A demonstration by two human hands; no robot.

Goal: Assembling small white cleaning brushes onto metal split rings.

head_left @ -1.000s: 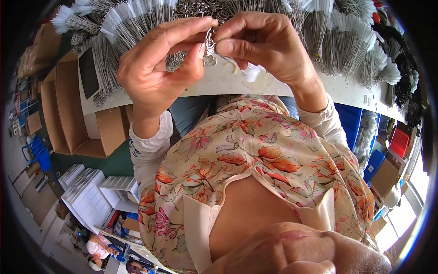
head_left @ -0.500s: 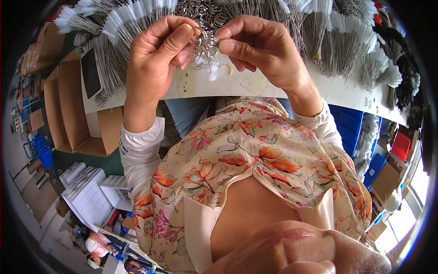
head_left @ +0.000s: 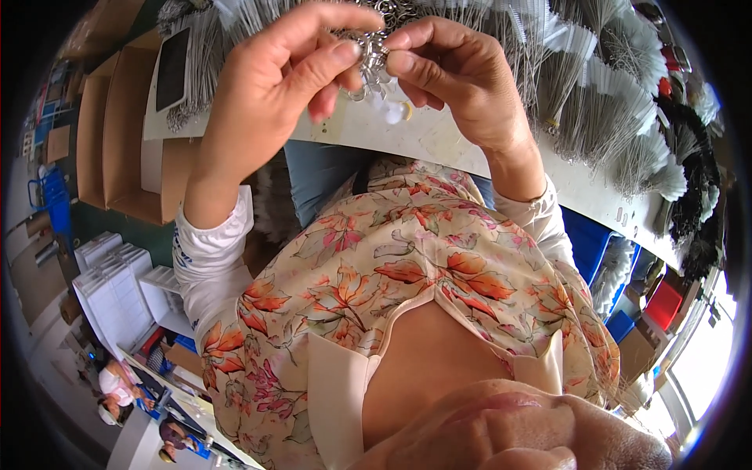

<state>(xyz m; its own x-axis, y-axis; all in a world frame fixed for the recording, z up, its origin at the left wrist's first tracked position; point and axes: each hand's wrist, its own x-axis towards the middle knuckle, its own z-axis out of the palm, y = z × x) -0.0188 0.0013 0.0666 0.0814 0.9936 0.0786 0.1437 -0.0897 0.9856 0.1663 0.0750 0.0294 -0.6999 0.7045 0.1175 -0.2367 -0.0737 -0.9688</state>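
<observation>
Above the table's near edge, a cluster of shiny metal rings (head_left: 371, 61) hangs between my hands. My right hand (head_left: 466, 90) pinches it from the right between thumb and forefinger. Beside it, my left hand (head_left: 266, 90) has its fingers apart, with the index finger stretched over the rings and the thumb close to them; whether it touches them is hard to see. Behind my fingers lies a pile of similar loose rings (head_left: 401, 11). Just below the cluster, a small yellow ring (head_left: 406, 111) and a whitish round piece (head_left: 390, 112) rest on the tabletop.
Bundles of thin wire brushes with white bristles (head_left: 603, 102) crowd the white table (head_left: 446, 142). A dark phone (head_left: 173, 70) lies at the left end. Open cardboard boxes (head_left: 129, 125) stand left of the table, a blue bin (head_left: 583, 239) at the right. Two people (head_left: 117, 384) sit farther off.
My left hand has loosened its pinch, its index finger lifting away from the thumb. The rings stay in my right hand. The whole view has shifted slightly.
</observation>
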